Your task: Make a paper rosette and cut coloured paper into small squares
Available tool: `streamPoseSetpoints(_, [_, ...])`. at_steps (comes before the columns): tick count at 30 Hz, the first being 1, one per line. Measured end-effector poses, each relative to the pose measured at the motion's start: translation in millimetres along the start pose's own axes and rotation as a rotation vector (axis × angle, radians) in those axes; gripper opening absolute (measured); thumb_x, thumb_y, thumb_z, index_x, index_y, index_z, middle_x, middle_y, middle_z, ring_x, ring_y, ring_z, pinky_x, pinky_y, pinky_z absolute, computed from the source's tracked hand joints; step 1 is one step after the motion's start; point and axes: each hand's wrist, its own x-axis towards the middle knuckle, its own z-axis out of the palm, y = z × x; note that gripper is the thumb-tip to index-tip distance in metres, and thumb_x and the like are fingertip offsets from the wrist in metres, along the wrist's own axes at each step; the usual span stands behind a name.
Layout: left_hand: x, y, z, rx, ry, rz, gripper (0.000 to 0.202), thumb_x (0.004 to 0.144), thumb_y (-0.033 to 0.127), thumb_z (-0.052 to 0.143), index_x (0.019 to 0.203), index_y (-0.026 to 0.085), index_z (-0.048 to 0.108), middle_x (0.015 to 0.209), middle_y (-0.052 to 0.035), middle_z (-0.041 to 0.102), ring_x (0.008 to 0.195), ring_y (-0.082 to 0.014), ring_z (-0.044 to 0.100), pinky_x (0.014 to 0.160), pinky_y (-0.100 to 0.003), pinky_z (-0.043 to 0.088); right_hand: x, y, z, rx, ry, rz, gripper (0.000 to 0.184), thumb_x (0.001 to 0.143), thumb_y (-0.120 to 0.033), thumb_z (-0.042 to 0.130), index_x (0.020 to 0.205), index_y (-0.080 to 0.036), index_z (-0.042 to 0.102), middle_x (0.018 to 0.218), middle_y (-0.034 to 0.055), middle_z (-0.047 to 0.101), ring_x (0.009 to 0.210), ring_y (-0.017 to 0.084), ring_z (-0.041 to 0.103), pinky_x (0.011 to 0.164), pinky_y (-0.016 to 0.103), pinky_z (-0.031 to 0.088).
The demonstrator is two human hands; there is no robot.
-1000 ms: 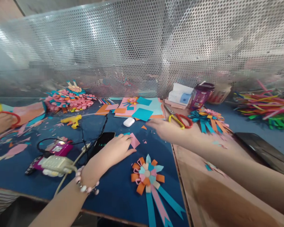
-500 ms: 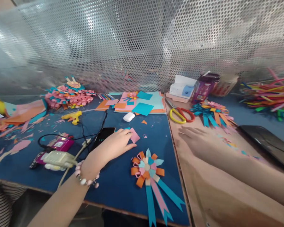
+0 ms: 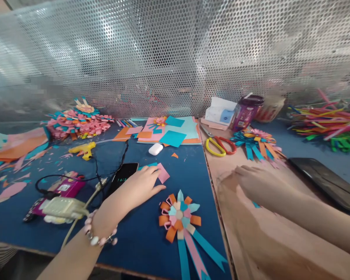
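Note:
My left hand point(image 3: 141, 184) rests palm down on the blue table, thumb apart, its fingertips at a pink paper square point(image 3: 163, 173) and partly over a blue piece of paper. A phone point(image 3: 124, 175) lies partly under that hand. In front of it is a paper rosette point(image 3: 179, 216) with orange loops and blue and pink tails. My right hand point(image 3: 252, 181) lies low over the light brown board point(image 3: 226, 171), fingers stretched out and slightly bent. A blue paper scrap point(image 3: 256, 204) shows beside its wrist; anything under the palm is hidden.
Scissors point(image 3: 218, 146), a second rosette point(image 3: 256, 144) and a black case point(image 3: 323, 181) lie around the right hand. A yellow glue gun point(image 3: 84, 150), cables and a power adapter point(image 3: 64, 206) lie at left. Coloured paper point(image 3: 189, 128) and a white earbud case point(image 3: 155, 149) sit ahead, before a perforated metal panel point(image 3: 175, 58).
My right hand has slid right across the board, over where small paper scraps lay. My left hand stays by the pink square. The whole view has shifted slightly.

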Motion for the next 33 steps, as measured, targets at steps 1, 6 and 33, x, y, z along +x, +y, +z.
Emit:
streamPoseSetpoints(1, [0,0,0.2,0.004,0.001,-0.001,0.049,0.09,0.047,0.045,0.122,0.012,0.057,0.133,-0.0156,0.053,0.122,-0.0301,0.048,0.097,-0.042,0.041,-1,2,-5,-0.055,-0.039,0.01,0.034,0.07,0.005,0.042,0.074,-0.012,0.071,0.079,0.0182,0.067,0.08,0.033,0.065,0.069,0.047,0.054])
streamPoseSetpoints(6, [1,-2,2.7,0.002,0.018,0.0,0.049,0.09,0.047,0.044,0.123,0.012,0.056,0.131,-0.0148,0.054,0.122,-0.0295,0.048,0.097,-0.04,0.042,66,-28,-15,0.092,0.084,-0.241,0.048,0.076,0.004,0.039,0.114,-0.012,0.064,0.127,0.0151,0.058,0.115,0.026,0.056,0.095,0.035,0.048])
streamPoseSetpoints(33, [-1,-5,3.7,0.032,0.011,0.016,0.052,0.089,0.047,0.048,0.124,0.01,0.056,0.135,-0.0155,0.051,0.125,-0.0289,0.048,0.103,-0.04,0.041,123,11,12,0.175,0.211,-0.313,0.053,0.074,0.005,0.041,0.122,-0.01,0.059,0.131,0.0122,0.056,0.121,0.02,0.053,0.101,0.03,0.046])
